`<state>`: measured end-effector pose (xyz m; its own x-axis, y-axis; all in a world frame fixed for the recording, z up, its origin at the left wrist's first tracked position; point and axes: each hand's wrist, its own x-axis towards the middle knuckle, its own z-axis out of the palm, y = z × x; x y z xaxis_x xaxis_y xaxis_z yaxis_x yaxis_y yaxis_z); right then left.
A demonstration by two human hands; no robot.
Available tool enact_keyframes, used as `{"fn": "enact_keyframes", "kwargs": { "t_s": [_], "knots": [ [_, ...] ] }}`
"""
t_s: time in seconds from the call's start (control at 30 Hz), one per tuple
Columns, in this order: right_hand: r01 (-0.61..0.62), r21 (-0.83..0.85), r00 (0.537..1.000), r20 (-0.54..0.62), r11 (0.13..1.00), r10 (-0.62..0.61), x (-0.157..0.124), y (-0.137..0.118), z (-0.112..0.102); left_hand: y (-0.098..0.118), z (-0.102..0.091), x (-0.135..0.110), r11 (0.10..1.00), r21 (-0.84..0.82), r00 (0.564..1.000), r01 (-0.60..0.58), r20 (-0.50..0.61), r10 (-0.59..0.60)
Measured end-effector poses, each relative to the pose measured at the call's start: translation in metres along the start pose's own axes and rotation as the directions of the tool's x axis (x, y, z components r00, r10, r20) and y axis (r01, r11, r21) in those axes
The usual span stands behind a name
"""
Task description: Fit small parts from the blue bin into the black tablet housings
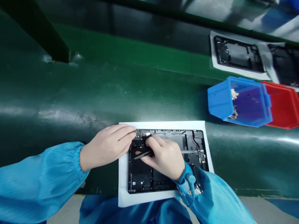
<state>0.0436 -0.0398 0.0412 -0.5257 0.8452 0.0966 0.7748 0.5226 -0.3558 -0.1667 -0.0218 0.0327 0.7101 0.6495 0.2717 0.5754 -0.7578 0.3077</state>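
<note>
A black electronics casing (163,180), its inside facing up with small boards and cables, lies on a white sheet (123,186) at the table's front edge. My left hand (109,144) rests at the casing's upper left corner, fingers stretched out side by side, with the fingertips on or just over the rim. In my right hand (164,155), above the casing's left half, are dark tweezers (143,154) with the tip pointing left. My curled right fingers hide part of the tool and the parts beneath. A blue wrist strap (190,179) circles my right wrist.
A blue bin (217,99) with small pale parts stands at the right, with a red bin (282,105) against it. Behind them another open casing (240,54) lies on white sheeting beside a further dark casing (286,63). A dark post (46,37) rises at the upper left.
</note>
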Motion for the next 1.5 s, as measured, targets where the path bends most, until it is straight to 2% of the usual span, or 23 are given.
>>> {"fn": "enact_keyframes", "kwargs": {
  "t_s": [0.07,0.13,0.3,0.4,0.47,0.53,0.6,0.63,0.73,0.8,0.83,0.9,0.93,1.0,1.03,1.13,1.23,1.33,1.5],
  "knots": [
    [0.002,-0.009,1.000,0.026,1.000,-0.002,-0.002,-0.001,0.001,0.001,0.000,-0.001,0.999,0.043,0.999,-0.032,0.012,0.031],
    [-0.022,0.073,0.999,0.026,0.997,0.020,-0.004,0.003,-0.001,0.003,0.000,-0.001,0.997,0.060,0.998,-0.043,0.037,0.041],
    [-0.195,0.177,0.974,-0.084,0.965,0.212,0.001,0.016,-0.006,0.006,0.001,-0.001,0.995,0.080,0.995,-0.065,0.087,0.058],
    [-0.231,0.210,0.952,-0.151,0.950,0.265,0.007,0.017,-0.006,0.009,0.002,0.000,0.993,0.105,0.992,-0.062,0.116,0.049],
    [-0.151,0.190,0.966,-0.180,0.970,0.186,0.008,0.014,-0.006,0.012,0.003,0.000,0.993,0.108,0.992,-0.047,0.124,0.033],
    [0.051,0.140,0.984,-0.175,0.989,-0.026,0.007,0.011,-0.006,0.014,0.004,-0.001,0.994,0.102,0.993,-0.025,0.121,0.012],
    [0.265,0.082,0.957,-0.141,0.961,-0.252,0.006,0.009,-0.006,0.015,0.005,-0.001,0.994,0.105,0.992,-0.007,0.126,-0.006],
    [0.334,0.057,0.938,-0.123,0.941,-0.325,0.005,0.009,-0.005,0.015,0.005,-0.001,0.994,0.108,0.991,-0.005,0.133,-0.009],
    [0.381,0.036,0.922,-0.089,0.924,-0.377,0.002,0.009,-0.005,0.012,0.003,-0.001,0.993,0.111,0.987,-0.039,0.161,0.020],
    [0.357,0.120,0.932,-0.116,0.926,-0.344,-0.002,0.011,-0.007,0.009,0.002,0.000,0.990,0.121,0.983,-0.068,0.175,0.046],
    [0.316,0.189,0.945,-0.154,0.930,-0.289,-0.004,0.012,-0.007,0.009,0.001,0.001,0.988,0.132,0.982,-0.077,0.180,0.053],
    [0.178,0.344,0.958,-0.273,0.922,-0.084,-0.007,0.016,-0.009,0.008,0.001,0.002,0.984,0.155,0.981,-0.087,0.183,0.058],
    [0.105,0.424,0.948,-0.317,0.899,0.039,-0.007,0.018,-0.009,0.009,0.001,0.002,0.983,0.163,0.982,-0.088,0.180,0.058],
    [-0.001,0.563,0.922,-0.318,0.827,0.218,-0.005,0.023,-0.009,0.009,0.001,0.003,0.983,0.161,0.982,-0.091,0.180,0.062],
    [-0.031,0.612,0.925,-0.283,0.790,0.255,-0.003,0.026,-0.008,0.008,0.001,0.002,0.984,0.149,0.981,-0.093,0.181,0.065],
    [-0.088,0.674,0.957,-0.148,0.734,0.250,0.006,0.029,-0.007,0.004,0.001,0.001,0.997,0.046,0.988,-0.068,0.144,0.061],
    [-0.127,0.663,0.957,-0.113,0.738,0.267,0.013,0.027,-0.008,-0.007,0.001,0.002,0.988,-0.139,0.998,0.066,-0.004,-0.067],
    [-0.156,0.628,0.952,-0.110,0.763,0.286,0.016,0.023,-0.008,-0.020,0.000,0.006,0.949,-0.243,0.961,0.199,-0.140,-0.237],
    [-0.106,0.596,0.971,-0.111,0.796,0.213,0.015,0.022,-0.005,-0.037,0.002,0.016,0.926,-0.283,0.920,0.251,-0.228,-0.319]
  ]
}}
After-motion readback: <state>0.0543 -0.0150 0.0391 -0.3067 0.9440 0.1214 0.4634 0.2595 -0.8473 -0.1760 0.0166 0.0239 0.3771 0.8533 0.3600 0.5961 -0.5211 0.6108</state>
